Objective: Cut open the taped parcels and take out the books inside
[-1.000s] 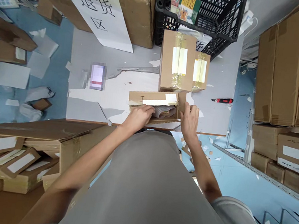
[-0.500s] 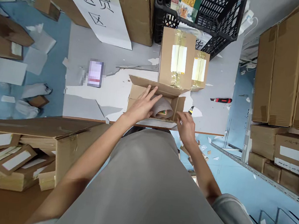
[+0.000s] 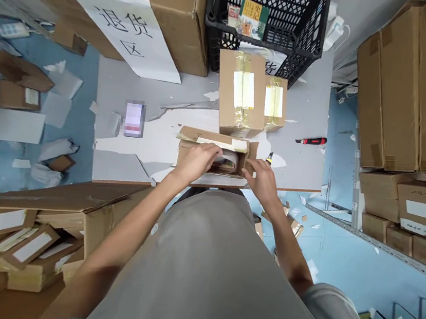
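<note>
An opened cardboard box (image 3: 187, 155) lies at the table's near edge, its far flap folded up with a white label strip on it. Inside is a roll of pale translucent wrapping (image 3: 232, 158) around something colourful, partly seen. My left hand (image 3: 198, 162) reaches over the box's left part, fingers closed together at the edge of the wrapping; the fingertips are partly hidden. At the box's right end my right hand (image 3: 262, 180) pinches the cardboard edge between thumb and fingers. A yellow-and-black cutter (image 3: 269, 158) lies just beyond that hand.
Two taped boxes (image 3: 240, 116) stand behind the opened one. A black crate (image 3: 264, 44) with booklets and a large carton (image 3: 165, 45) bearing a paper sign are at the back. A red cutter (image 3: 312, 140) lies right, a phone (image 3: 134, 119) left. A carton of parcels (image 3: 96, 223) stands lower left.
My left hand has gone from spread fingers over the box to closed fingers at the wrapping. The box's far flap now shows its labelled side. The whole view has shifted slightly.
</note>
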`<state>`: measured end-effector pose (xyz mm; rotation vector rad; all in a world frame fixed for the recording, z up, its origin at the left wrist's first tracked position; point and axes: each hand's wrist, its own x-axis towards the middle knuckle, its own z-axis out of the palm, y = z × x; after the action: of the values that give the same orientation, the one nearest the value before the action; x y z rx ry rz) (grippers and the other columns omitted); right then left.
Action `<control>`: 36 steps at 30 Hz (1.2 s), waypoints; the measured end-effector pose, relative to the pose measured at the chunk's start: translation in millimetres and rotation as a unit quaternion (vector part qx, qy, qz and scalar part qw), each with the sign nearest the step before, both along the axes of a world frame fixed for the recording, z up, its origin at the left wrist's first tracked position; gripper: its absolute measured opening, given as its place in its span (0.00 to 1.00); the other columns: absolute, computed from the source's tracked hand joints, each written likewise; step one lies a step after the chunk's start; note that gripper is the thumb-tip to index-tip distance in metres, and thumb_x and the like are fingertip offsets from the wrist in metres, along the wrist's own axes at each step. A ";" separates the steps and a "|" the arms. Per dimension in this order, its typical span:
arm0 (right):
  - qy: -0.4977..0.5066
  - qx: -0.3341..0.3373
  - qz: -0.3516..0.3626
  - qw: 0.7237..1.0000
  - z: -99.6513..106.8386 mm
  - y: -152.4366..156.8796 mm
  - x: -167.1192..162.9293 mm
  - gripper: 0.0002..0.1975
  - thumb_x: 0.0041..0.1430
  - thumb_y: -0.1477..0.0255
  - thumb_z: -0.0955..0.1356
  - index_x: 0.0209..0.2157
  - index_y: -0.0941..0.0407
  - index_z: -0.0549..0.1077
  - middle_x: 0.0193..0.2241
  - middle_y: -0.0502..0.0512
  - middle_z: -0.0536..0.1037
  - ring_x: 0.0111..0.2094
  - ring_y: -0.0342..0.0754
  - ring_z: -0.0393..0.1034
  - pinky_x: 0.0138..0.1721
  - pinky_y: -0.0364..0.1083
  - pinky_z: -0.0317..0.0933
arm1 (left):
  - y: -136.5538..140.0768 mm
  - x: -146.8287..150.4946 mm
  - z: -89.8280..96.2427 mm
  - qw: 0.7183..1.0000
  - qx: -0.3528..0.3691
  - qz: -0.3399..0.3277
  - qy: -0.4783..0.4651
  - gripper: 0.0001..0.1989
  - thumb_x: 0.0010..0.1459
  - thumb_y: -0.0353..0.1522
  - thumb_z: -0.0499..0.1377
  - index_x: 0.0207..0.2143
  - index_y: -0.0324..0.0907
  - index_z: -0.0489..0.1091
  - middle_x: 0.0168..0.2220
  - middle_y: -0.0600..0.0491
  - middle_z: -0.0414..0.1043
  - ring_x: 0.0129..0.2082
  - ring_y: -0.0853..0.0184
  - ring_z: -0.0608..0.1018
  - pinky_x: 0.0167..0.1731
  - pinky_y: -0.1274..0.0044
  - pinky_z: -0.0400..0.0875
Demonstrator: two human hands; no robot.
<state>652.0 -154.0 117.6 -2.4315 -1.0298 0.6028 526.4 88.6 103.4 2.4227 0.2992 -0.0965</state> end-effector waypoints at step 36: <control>-0.019 -0.048 0.049 0.997 -20.9 76.8 89.5 0.26 0.72 0.74 0.63 0.69 0.53 0.66 0.50 0.63 0.84 0.52 0.69 0.78 0.54 0.60 0.72 | -51.0 -14.4 -26.4 0.973 0.067 -0.046 0.215 0.22 0.68 0.20 0.54 0.61 0.28 0.76 0.52 0.26 0.80 0.48 0.46 0.88 0.52 0.60 0.82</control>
<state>741.5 -77.2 96.7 -2.4946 -1.1669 0.6544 512.1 37.6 76.9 2.5311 0.3969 -0.6661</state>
